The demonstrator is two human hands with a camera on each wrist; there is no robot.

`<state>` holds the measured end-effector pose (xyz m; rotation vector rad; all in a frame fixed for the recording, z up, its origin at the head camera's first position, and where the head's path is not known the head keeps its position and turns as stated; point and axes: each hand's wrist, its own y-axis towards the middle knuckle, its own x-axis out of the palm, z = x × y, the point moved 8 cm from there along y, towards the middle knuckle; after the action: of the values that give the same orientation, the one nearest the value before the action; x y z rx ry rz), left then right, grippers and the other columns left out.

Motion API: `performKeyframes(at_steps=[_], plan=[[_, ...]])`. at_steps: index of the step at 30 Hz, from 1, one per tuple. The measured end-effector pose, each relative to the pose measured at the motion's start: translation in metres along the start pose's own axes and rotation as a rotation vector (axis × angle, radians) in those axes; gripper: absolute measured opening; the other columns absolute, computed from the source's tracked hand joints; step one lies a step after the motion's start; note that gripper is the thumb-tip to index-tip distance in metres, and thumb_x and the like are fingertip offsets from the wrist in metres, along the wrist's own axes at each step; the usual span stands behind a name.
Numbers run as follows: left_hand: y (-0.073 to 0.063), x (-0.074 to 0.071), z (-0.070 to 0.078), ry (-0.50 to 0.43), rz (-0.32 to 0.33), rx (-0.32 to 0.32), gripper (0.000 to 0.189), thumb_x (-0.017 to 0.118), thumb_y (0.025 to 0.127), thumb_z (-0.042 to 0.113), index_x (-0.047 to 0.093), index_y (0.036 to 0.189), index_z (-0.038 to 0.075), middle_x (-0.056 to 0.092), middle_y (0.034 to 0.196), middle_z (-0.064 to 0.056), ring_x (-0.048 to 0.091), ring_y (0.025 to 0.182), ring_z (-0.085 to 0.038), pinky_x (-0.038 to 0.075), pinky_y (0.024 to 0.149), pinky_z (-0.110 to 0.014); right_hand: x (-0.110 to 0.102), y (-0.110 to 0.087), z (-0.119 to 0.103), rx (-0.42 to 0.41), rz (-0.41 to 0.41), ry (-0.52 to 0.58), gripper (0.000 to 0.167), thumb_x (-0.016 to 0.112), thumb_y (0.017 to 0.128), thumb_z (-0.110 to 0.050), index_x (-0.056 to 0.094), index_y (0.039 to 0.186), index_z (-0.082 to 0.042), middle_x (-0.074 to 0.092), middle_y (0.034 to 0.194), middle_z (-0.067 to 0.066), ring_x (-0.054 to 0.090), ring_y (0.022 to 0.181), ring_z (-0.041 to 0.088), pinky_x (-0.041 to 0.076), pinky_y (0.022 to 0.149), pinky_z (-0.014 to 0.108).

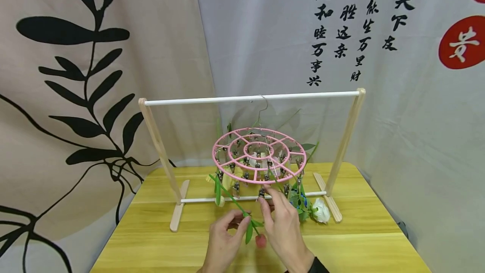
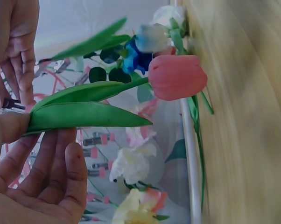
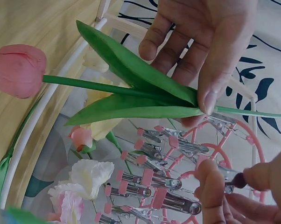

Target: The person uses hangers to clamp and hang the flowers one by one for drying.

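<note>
My left hand [image 1: 224, 241] pinches the stem of a pink artificial tulip [image 3: 19, 71] between thumb and fingers, just where its green leaves [image 3: 136, 77] begin. The bloom points down and toward me, while the bare stem end reaches up to the left. Over the table hangs a round pink clip hanger [image 1: 227, 172] with several metal clips round its rings. My right hand [image 1: 282, 222] pinches one of these clips [image 1: 262, 192] at the hanger's near rim, close to the tulip. In the right wrist view the thumb and fingers [image 3: 210, 184] squeeze that clip's end.
A white rod [image 1: 212, 99] on a wooden frame [image 1: 346, 142] carries the hanger by its hook. Other artificial flowers hang from the clips, among them a white rose [image 1: 321, 210] low at the right. The frame's feet stand on the yellow wooden table [image 1: 151, 239], before patterned curtains.
</note>
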<state>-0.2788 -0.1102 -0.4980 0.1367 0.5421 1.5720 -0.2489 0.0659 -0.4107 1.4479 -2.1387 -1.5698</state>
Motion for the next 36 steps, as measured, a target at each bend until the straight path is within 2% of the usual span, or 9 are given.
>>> performKeyframes(at_steps=[5,12,17,22,30,36], plan=[[0.003,0.010,0.006,0.009,-0.024,0.011,0.017,0.086,0.109,0.018,0.085,0.114,0.033,0.089,0.107,0.007,0.079,0.091,-0.004,0.069,0.084,-0.026,-0.005,0.005,0.004,-0.021,0.019,0.004,0.036,0.086,0.101,0.006,0.074,0.135,0.007,0.084,0.118,0.019,0.083,0.087,0.019,0.070,0.075,0.025],[0.008,0.020,0.014,0.029,-0.044,0.021,0.012,0.085,0.109,0.016,0.088,0.119,0.020,0.088,0.107,0.009,0.079,0.095,-0.004,0.069,0.084,-0.028,-0.008,0.011,0.009,-0.011,0.002,-0.002,0.025,0.087,0.101,0.001,0.077,0.123,0.003,0.083,0.105,0.011,0.081,0.084,0.015,0.067,0.071,0.026],[0.010,0.024,0.017,0.037,-0.047,0.028,0.012,0.084,0.109,0.014,0.087,0.119,0.020,0.087,0.106,0.009,0.079,0.096,-0.003,0.069,0.084,-0.029,-0.010,0.014,0.012,0.008,-0.005,0.021,0.018,0.086,0.099,0.004,0.078,0.115,0.000,0.083,0.097,0.005,0.078,0.076,0.008,0.060,0.066,0.018],[0.012,0.028,0.019,0.038,-0.050,0.043,0.011,0.084,0.109,0.014,0.088,0.118,0.018,0.088,0.107,0.005,0.079,0.097,-0.006,0.069,0.083,-0.029,-0.012,0.018,0.016,0.024,-0.014,0.098,0.016,0.082,0.100,0.011,0.077,0.109,-0.001,0.084,0.093,0.005,0.077,0.071,0.008,0.059,0.065,0.013],[0.017,0.035,0.022,0.036,-0.060,0.051,0.012,0.083,0.110,0.014,0.088,0.117,0.023,0.088,0.105,0.005,0.079,0.097,-0.007,0.068,0.081,-0.026,-0.016,0.022,0.023,0.042,0.023,0.224,0.020,0.081,0.101,0.014,0.075,0.099,-0.005,0.083,0.092,0.009,0.078,0.067,0.010,0.061,0.061,0.014],[0.021,0.040,0.027,0.032,-0.074,0.078,0.016,0.083,0.110,0.015,0.088,0.117,0.028,0.090,0.108,0.004,0.080,0.096,-0.007,0.068,0.080,-0.027,-0.019,0.025,0.026,0.084,0.023,0.225,0.028,0.081,0.095,0.020,0.076,0.096,-0.007,0.083,0.087,0.007,0.076,0.065,0.007,0.060,0.058,0.015]])
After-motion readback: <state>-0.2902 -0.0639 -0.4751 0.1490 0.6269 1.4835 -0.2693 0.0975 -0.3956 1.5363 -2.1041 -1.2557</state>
